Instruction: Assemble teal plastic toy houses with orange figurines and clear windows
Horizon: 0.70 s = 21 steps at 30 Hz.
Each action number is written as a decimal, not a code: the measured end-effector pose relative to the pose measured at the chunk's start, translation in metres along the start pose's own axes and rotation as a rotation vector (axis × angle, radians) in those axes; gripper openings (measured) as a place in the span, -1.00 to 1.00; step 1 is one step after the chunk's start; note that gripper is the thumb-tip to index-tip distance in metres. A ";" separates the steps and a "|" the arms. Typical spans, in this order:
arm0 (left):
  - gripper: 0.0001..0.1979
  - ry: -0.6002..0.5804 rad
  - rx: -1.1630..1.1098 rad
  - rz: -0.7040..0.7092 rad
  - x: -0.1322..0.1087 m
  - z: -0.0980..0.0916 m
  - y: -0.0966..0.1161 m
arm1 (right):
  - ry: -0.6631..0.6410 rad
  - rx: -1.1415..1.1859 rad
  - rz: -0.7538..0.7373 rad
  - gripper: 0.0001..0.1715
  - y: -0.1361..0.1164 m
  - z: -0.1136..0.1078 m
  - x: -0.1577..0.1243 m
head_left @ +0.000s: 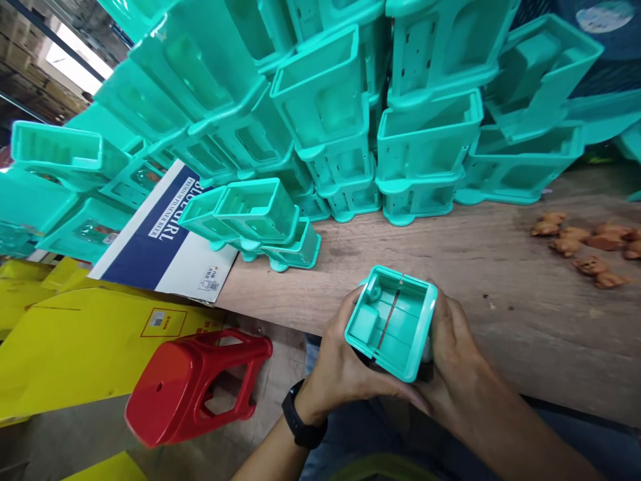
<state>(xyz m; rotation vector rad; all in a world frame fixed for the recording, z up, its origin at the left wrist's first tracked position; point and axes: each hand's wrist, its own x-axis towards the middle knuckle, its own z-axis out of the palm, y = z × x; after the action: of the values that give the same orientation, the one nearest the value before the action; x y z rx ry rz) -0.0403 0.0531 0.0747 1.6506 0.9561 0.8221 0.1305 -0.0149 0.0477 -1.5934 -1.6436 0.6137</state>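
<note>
Between my two hands is a teal plastic housing (393,324), shaped like a small box, with its open end facing up at me. Inside it I see a raised block, a small round post and a narrow gap running along the far wall. My left hand (345,361), with a black band on the wrist, wraps its left and near side. Against its right side presses my right hand (453,354), fingers curled round it. The undersides of the housing and some fingertips are hidden. It is held at the front edge of the wooden table (431,247).
Stacked teal housings (325,107) line the back of the table. A few smaller ones (260,214) stand beside a blue and white carton (160,234). Several brown figurines (593,264) lie at right. A red stool (165,387) and yellow boxes (90,341) are at left.
</note>
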 end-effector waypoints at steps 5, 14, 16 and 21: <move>0.26 0.018 0.035 0.009 0.002 0.004 0.000 | 0.032 0.020 0.041 0.36 -0.011 0.006 -0.006; 0.07 0.179 0.150 0.101 -0.006 0.018 -0.003 | 0.110 -0.003 0.125 0.43 -0.013 0.016 -0.007; 0.03 0.245 0.137 0.076 -0.013 0.025 -0.006 | 0.125 -0.014 0.124 0.42 -0.014 0.018 -0.008; -0.05 0.249 0.141 0.102 -0.018 0.026 -0.008 | -0.006 -0.039 0.107 0.43 -0.012 0.016 -0.015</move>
<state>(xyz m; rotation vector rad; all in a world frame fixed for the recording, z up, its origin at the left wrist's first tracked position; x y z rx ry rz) -0.0275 0.0272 0.0592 1.7569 1.1302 1.0696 0.1101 -0.0285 0.0448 -1.7186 -1.5914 0.6455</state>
